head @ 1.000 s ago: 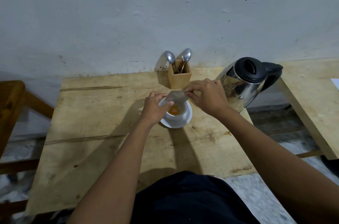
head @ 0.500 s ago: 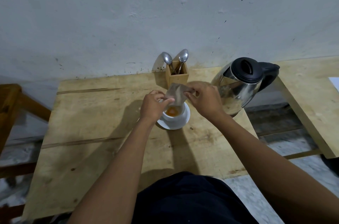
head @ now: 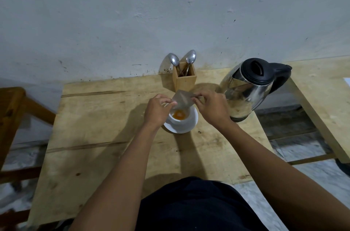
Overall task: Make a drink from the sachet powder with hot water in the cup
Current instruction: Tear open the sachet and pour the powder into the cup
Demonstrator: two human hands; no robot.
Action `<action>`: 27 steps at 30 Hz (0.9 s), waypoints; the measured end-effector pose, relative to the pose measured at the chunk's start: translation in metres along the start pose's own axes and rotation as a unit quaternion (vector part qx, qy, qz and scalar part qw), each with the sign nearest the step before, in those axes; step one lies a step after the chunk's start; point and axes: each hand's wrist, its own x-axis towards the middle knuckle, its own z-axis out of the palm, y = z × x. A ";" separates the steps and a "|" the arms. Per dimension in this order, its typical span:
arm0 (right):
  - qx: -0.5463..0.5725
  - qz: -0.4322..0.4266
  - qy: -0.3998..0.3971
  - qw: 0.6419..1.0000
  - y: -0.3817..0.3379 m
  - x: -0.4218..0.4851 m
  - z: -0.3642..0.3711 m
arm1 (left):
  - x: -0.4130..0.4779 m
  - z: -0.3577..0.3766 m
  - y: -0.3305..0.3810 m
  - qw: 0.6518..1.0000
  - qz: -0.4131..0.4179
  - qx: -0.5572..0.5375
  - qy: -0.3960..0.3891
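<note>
A white cup (head: 182, 119) stands on a white saucer (head: 190, 126) near the middle of the wooden table (head: 98, 136). Orange powder (head: 179, 114) lies in a heap at the cup's bottom. Directly over the cup I hold a grey sachet (head: 183, 100), tilted with its lower end toward the cup. My left hand (head: 158, 110) pinches its left edge and my right hand (head: 212, 108) pinches its upper right corner. A steel kettle (head: 248, 88) with a black lid stands upright just right of my right hand.
A wooden holder (head: 184, 79) with two spoons (head: 190, 58) stands against the wall behind the cup. A wooden chair (head: 13, 117) is at the left. A second wooden surface (head: 322, 102) lies at the right, across a gap.
Both hands have raised and tilted the sachet over the cup, from lying flatter across the rim to standing steeper. The heap of powder shows more clearly.
</note>
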 end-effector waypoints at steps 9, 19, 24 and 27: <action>0.055 0.066 -0.104 0.991 0.001 0.003 0.002 | -0.001 0.001 0.003 0.999 0.019 0.003 -0.034; 0.077 0.078 -0.152 0.982 -0.003 0.010 -0.002 | 0.000 -0.011 0.001 1.000 0.018 -0.001 0.005; 0.114 0.071 -0.179 0.975 -0.003 0.012 0.000 | -0.003 -0.010 0.007 1.000 0.018 -0.018 -0.008; 0.143 0.074 -0.194 0.968 -0.001 0.012 0.005 | -0.003 -0.009 0.008 1.000 0.021 -0.020 -0.002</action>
